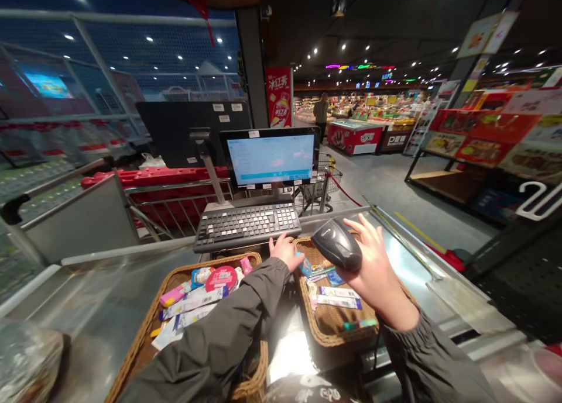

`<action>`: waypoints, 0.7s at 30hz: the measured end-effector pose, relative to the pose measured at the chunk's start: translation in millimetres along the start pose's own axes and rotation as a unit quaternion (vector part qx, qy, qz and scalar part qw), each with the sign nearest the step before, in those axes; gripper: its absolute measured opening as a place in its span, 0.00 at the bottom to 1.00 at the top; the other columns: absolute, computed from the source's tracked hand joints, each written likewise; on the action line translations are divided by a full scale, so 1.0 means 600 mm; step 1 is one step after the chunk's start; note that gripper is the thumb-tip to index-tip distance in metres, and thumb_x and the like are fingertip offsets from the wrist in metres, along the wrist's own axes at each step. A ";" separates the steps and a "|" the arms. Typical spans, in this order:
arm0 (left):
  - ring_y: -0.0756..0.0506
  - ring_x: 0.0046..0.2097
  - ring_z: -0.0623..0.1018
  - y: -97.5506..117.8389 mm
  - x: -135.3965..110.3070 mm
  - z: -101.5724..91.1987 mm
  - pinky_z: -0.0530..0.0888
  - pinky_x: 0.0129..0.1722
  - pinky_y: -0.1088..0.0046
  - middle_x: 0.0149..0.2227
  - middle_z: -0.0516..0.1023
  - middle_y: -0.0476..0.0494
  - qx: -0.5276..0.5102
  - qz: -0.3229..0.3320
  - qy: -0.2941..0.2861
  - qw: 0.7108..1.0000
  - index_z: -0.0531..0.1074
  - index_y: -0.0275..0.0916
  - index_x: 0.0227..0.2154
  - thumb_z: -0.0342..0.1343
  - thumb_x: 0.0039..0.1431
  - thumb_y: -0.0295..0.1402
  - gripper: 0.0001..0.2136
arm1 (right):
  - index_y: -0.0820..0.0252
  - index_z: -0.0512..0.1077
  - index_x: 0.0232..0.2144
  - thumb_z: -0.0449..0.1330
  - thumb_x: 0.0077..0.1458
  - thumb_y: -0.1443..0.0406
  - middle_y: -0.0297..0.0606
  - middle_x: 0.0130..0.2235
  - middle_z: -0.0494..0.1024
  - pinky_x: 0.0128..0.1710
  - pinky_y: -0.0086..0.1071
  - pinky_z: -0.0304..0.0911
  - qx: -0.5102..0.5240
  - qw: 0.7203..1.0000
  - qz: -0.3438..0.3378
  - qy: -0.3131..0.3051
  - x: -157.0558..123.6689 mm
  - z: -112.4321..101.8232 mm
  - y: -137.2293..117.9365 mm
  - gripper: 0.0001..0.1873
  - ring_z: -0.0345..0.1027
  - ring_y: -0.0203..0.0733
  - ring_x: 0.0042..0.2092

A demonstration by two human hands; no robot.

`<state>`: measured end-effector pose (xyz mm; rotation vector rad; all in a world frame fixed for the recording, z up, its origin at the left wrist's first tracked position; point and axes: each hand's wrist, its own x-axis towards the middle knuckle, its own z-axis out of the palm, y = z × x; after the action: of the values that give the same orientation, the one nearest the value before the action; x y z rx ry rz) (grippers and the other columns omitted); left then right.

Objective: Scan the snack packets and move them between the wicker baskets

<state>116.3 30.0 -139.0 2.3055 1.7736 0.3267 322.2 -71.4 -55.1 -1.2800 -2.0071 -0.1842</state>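
Note:
My left hand (284,251) reaches to the lower right edge of the black keyboard (248,224), fingers stretched toward its keys and thumb apart. Beside that thumb is a small blue packet (306,265) at the rim of the right wicker basket (322,337); whether they touch, I cannot tell. A black barcode scanner (337,244) is gripped in my right hand (371,271), raised above this basket, with some fingers spread upward. Under the scanner, the basket holds slim white packets (338,298) and a green tube-like item (360,324).
Another wicker basket (164,289) stands left, holding a round red-lidded tub (220,278) and several packets, partly behind my left sleeve. A lit monitor (273,157) rises behind the keyboard. Metal counter (290,344) shows between the baskets. A person (321,113) stands far back.

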 end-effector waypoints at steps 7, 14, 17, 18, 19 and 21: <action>0.31 0.68 0.56 0.003 0.026 0.045 0.44 0.65 0.35 0.58 0.72 0.32 0.114 0.134 0.027 0.984 0.80 0.38 0.36 0.61 0.50 0.39 0.12 | 0.60 0.70 0.47 0.60 0.50 0.62 0.54 0.59 0.67 0.59 0.76 0.44 -0.019 0.999 0.028 0.008 -0.005 -0.008 0.031 0.20 0.46 0.71 0.67; 0.34 0.70 0.53 -0.004 0.057 0.047 0.40 0.63 0.32 0.60 0.72 0.48 0.096 0.263 -0.074 0.957 0.81 0.48 0.30 0.63 0.53 0.34 0.03 | 0.59 0.71 0.44 0.60 0.50 0.62 0.53 0.59 0.67 0.61 0.74 0.42 -0.020 0.998 0.059 0.012 -0.018 -0.022 0.053 0.18 0.46 0.69 0.68; 0.32 0.70 0.52 -0.023 0.048 0.044 0.40 0.63 0.32 0.63 0.68 0.45 0.111 0.308 -0.087 0.941 0.82 0.50 0.34 0.62 0.56 0.41 0.06 | 0.60 0.71 0.45 0.60 0.49 0.63 0.54 0.59 0.67 0.61 0.74 0.42 -0.018 0.998 0.062 0.019 -0.021 -0.026 0.060 0.19 0.46 0.69 0.68; 0.31 0.70 0.52 -0.030 0.044 0.041 0.40 0.62 0.31 0.64 0.66 0.43 0.118 0.322 -0.093 0.935 0.82 0.50 0.36 0.62 0.55 0.44 0.09 | 0.60 0.71 0.45 0.60 0.49 0.63 0.54 0.59 0.67 0.61 0.74 0.42 -0.018 0.998 0.061 0.020 -0.021 -0.027 0.062 0.19 0.46 0.69 0.68; 0.30 0.70 0.52 -0.037 0.040 0.038 0.41 0.62 0.31 0.66 0.64 0.41 0.126 0.334 -0.098 0.929 0.81 0.50 0.38 0.64 0.53 0.46 0.12 | 0.60 0.71 0.45 0.60 0.49 0.63 0.54 0.59 0.67 0.61 0.75 0.42 -0.017 0.998 0.061 0.020 -0.021 -0.027 0.064 0.19 0.47 0.69 0.68; 0.28 0.70 0.51 -0.048 0.035 0.029 0.43 0.62 0.30 0.67 0.60 0.39 0.143 0.348 -0.105 0.920 0.80 0.51 0.44 0.68 0.47 0.47 0.19 | 0.60 0.71 0.45 0.60 0.49 0.63 0.54 0.59 0.67 0.61 0.75 0.42 -0.016 0.998 0.059 0.017 -0.021 -0.026 0.066 0.19 0.47 0.69 0.68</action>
<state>100.4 56.8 -163.4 2.9883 0.8937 -0.0904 365.8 -68.3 -62.0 -1.4015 -1.9017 -0.1810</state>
